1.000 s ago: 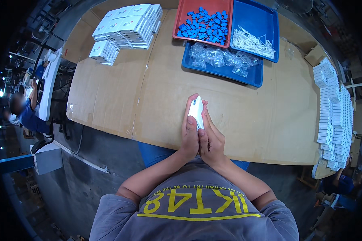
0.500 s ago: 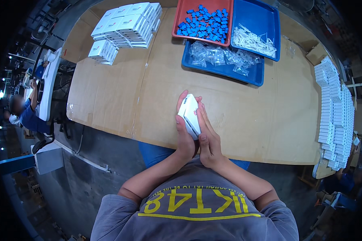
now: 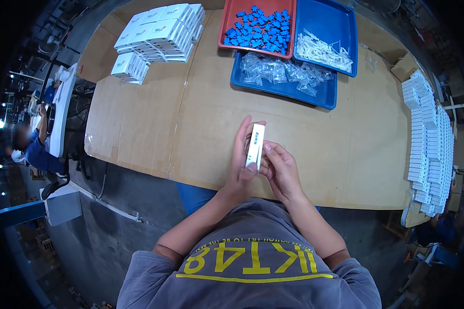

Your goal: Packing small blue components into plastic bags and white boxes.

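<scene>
A small flat white box (image 3: 255,146) is held upright above the near part of the table, its narrow side turned up toward me. My left hand (image 3: 239,172) grips it from the left, with the thumb across its near end and the fingers along its left face. On the other side my right hand (image 3: 283,172) has its thumb and bent fingers at the box's right edge, pinching it there. The box hides part of the fingers of both hands.
Stacked white boxes (image 3: 162,32) stand at the far left, with more piled along the right edge (image 3: 423,149). At the back are a red tray (image 3: 231,26) of blue parts, a blue tray (image 3: 348,31) of white sticks and a blue tray (image 3: 242,85) of clear bags. A person (image 3: 44,152) sits at another table.
The box has been turned so its narrow side faces up instead of its broad printed face. My right palm has come away from it, leaving thumb and fingers at its edge.
</scene>
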Motion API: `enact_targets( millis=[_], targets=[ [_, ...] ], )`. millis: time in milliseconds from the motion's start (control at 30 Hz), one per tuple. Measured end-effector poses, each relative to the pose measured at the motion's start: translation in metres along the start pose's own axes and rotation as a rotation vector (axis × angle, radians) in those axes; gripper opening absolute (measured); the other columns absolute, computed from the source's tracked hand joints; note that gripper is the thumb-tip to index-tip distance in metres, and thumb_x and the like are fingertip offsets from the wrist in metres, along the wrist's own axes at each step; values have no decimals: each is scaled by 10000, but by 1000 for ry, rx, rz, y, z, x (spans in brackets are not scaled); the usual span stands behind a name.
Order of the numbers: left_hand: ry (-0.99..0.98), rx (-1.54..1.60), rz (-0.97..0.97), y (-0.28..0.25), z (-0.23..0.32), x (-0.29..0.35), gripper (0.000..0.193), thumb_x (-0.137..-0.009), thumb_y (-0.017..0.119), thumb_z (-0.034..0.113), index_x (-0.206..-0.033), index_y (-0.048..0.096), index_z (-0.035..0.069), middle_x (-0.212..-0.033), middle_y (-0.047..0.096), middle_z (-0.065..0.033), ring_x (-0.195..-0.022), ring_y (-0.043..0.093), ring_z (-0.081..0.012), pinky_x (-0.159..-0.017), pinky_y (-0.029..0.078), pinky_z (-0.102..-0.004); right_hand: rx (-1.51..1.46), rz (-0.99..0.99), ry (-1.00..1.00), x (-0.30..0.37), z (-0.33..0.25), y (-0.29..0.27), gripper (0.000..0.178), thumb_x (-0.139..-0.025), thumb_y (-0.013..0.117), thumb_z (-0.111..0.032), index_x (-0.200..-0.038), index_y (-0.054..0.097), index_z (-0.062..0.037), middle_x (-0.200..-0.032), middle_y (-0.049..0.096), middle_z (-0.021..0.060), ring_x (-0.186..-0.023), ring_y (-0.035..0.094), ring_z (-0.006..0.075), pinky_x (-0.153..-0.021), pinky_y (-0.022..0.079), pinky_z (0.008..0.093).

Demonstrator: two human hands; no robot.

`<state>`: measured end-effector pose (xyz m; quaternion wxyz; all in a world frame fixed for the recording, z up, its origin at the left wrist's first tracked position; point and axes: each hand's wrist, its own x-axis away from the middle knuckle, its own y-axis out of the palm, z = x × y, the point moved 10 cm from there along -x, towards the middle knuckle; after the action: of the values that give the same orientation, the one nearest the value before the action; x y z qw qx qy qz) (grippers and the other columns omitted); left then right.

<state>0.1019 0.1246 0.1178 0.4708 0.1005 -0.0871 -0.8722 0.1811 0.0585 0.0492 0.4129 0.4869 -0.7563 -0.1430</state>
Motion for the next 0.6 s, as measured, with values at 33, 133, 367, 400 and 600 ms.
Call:
enact_targets(
  millis=[33, 133, 367, 400, 600],
  targets=[
    [0, -1, 0, -4, -3, 0, 1088, -916, 519, 767, -1628, 210, 5, -1547, 404, -220, -1367, 474, -282, -1156, 373, -410, -31, 3, 3, 4, -3, 5, 459, -1078, 611, -272, -1417, 537, 29, -1141, 708, 99, -1027, 677, 132, -886, 554, 306],
    [154, -265, -136, 2, 2, 1, 1038, -954, 533, 693, -1599, 205, -51, -1507, 401, -226, -1355, 459, -295, -1161, 352, -411, -37, -61, 8, 16, -13, 24, 511, -1071, 622, -257, -1481, 495, 21, -1270, 670, 138, -1137, 660, 152, -949, 543, 308],
    [202, -343, -49, -5, -1, 1, 1035, -967, 496, 736, -1549, 248, -83, -1454, 399, -219, -1343, 461, -301, -1148, 355, -423, 186, 44, -173, 22, -25, 35, 575, -1062, 628, -176, -1541, 412, 57, -1426, 595, 172, -1264, 612, 178, -1051, 490, 302],
    [220, -311, -16, -9, 0, 1, 1054, -959, 487, 761, -1543, 252, -84, -1443, 403, -219, -1331, 470, -297, -1139, 365, -424, 232, 31, -216, 23, -28, 37, 580, -1061, 626, -158, -1547, 399, 63, -1431, 592, 178, -1272, 609, 180, -1059, 484, 303],
    [380, -431, 36, -12, 2, 8, 1064, -936, 467, 810, -1476, 328, -96, -1379, 447, -213, -1252, 519, -277, -1070, 426, -420, 267, 14, -270, 24, -25, 46, 577, -1069, 604, -129, -1559, 378, 75, -1418, 607, 191, -1277, 610, 187, -1065, 481, 298]
  ],
)
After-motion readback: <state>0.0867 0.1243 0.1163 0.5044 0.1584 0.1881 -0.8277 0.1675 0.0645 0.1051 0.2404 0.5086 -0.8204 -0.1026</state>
